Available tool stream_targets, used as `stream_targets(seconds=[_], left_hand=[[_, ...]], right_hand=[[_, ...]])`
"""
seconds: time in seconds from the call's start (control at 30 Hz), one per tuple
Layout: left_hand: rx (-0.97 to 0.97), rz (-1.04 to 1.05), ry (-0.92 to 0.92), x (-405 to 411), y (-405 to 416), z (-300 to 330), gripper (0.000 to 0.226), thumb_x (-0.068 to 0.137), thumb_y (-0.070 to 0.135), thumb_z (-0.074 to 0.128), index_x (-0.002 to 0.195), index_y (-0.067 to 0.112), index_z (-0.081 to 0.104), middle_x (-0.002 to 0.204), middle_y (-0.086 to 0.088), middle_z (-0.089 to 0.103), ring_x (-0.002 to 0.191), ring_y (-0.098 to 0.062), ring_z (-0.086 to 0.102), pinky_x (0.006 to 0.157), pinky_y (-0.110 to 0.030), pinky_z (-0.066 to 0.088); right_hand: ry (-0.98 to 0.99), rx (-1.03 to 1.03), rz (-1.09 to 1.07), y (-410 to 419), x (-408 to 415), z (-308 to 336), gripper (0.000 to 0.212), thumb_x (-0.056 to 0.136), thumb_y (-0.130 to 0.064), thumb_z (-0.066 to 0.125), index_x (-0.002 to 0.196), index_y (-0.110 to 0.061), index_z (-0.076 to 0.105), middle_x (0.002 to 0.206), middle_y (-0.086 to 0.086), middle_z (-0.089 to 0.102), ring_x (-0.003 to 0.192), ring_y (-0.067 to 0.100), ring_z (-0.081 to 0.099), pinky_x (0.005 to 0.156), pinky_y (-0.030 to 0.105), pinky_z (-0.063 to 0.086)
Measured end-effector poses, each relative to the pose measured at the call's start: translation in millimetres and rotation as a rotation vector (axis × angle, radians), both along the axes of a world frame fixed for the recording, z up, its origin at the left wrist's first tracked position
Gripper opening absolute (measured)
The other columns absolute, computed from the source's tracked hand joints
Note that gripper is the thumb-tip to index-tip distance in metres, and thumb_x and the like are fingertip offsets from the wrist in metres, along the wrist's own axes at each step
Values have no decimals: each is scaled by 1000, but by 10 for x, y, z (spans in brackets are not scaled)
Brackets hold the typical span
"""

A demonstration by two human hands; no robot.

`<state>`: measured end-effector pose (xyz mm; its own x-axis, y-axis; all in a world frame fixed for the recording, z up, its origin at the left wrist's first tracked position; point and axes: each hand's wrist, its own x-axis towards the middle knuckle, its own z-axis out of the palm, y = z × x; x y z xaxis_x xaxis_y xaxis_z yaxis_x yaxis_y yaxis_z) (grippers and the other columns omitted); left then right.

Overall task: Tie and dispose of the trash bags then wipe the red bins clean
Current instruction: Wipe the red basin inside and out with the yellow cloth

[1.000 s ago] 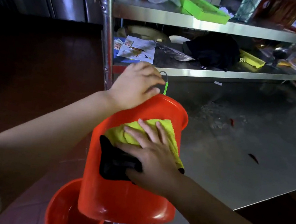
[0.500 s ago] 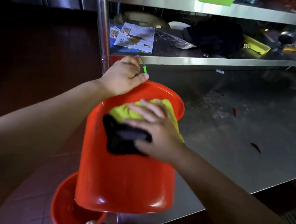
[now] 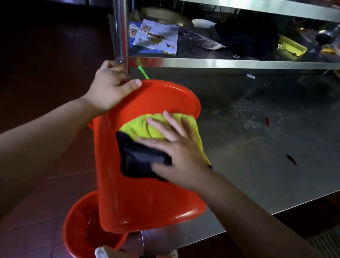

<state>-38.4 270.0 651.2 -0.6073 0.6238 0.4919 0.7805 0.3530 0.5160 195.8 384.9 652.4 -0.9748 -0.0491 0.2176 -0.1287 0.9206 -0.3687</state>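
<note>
A red bin [image 3: 146, 201] is tipped on its side over the left end of the steel table, its rim pointing away from me. My left hand [image 3: 110, 89] grips the rim at the far left. My right hand [image 3: 178, 149] lies flat with spread fingers on a yellow and black cloth [image 3: 141, 144], pressing it against the bin's outer wall. A second red bin [image 3: 84, 232] stands on the floor below, open side up.
The steel table [image 3: 268, 163] stretches to the right with crumbs and small red chili bits. A steel shelf [image 3: 227, 62] above it holds papers, a black cloth and yellow trays. A shelf post [image 3: 122, 25] stands by my left hand. Brown floor tiles lie at left.
My right hand has slid the cloth along the bin's wall. My left hand has turned the bin while keeping its hold on the rim; the view has tilted down.
</note>
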Motion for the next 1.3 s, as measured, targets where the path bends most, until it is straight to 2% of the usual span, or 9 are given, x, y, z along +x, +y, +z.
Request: stream_targets(seconds=[0.13, 0.3, 0.5, 0.63, 0.77, 0.87, 1.03, 1.2, 1.3], left_hand=[[34, 19, -72, -19, -352, -62, 34, 85, 49, 46, 74, 22, 63, 93, 4, 60, 117, -27, 40, 99, -37, 19], [-175, 3, 218, 10, -437, 87, 50, 89, 39, 34, 96, 4, 69, 107, -17, 68, 119, -31, 49, 103, -37, 25], [-141, -69, -601, -73, -150, 231, 51, 75, 71, 55, 93, 25, 68, 101, 2, 69, 95, -16, 65, 88, -27, 47], [-181, 11, -478, -34, -315, 220, 70, 71, 80, 48, 91, 17, 71, 95, -4, 71, 92, -22, 66, 92, -36, 50], [-185, 133, -350, 130, -557, 249, 69, 79, 77, 38, 69, 13, 63, 73, -10, 66, 80, -28, 64, 73, -34, 47], [-127, 188, -357, 286, -778, 242, 72, 76, 79, 37, 77, 13, 67, 71, -10, 67, 75, -26, 63, 73, -37, 47], [35, 313, -490, 634, -1227, 73, 70, 64, 84, 46, 71, 16, 61, 57, 0, 46, 56, -17, 41, 57, -33, 35], [148, 499, -669, 1172, -1492, -158, 78, 58, 81, 53, 78, 7, 67, 62, 0, 57, 61, -17, 51, 62, -36, 42], [178, 639, -691, 1435, -1609, -183, 60, 61, 80, 53, 70, 23, 68, 72, 2, 66, 71, -18, 62, 74, -37, 50]], right_hand=[[-33, 89, 98, -336, 313, -77, 58, 69, -39, 56, 127, -40, 57, 154, -9, 30, 147, 22, 0, 114, 59, 1], [-29, 164, 80, -641, 342, -76, 53, 71, -39, 62, 124, -39, 59, 152, -8, 34, 147, 26, 5, 112, 61, 2], [-41, 250, 56, -888, 251, -98, 50, 70, -45, 60, 119, -42, 60, 150, -10, 36, 146, 26, 8, 111, 63, 4], [-39, 200, 54, -831, 141, -32, 50, 69, -40, 58, 119, -45, 60, 147, -13, 39, 145, 22, 15, 113, 58, 4], [75, 78, -50, -695, -198, 91, 50, 71, -33, 55, 119, -42, 62, 145, -11, 44, 140, 21, 28, 112, 53, 17], [112, -23, -99, -583, -435, 169, 50, 73, -29, 55, 120, -42, 62, 145, -12, 44, 137, 20, 31, 111, 48, 22], [95, -146, -34, -559, -453, 146, 51, 75, -30, 54, 124, -42, 58, 148, -11, 39, 137, 19, 30, 113, 44, 22], [-62, -72, 150, -625, 167, -14, 55, 76, -36, 51, 130, -47, 50, 154, -13, 26, 145, 18, 13, 115, 47, 13], [-89, -71, 219, -545, 639, -55, 54, 77, -35, 52, 130, -47, 50, 155, -13, 25, 146, 16, 10, 116, 45, 11]])
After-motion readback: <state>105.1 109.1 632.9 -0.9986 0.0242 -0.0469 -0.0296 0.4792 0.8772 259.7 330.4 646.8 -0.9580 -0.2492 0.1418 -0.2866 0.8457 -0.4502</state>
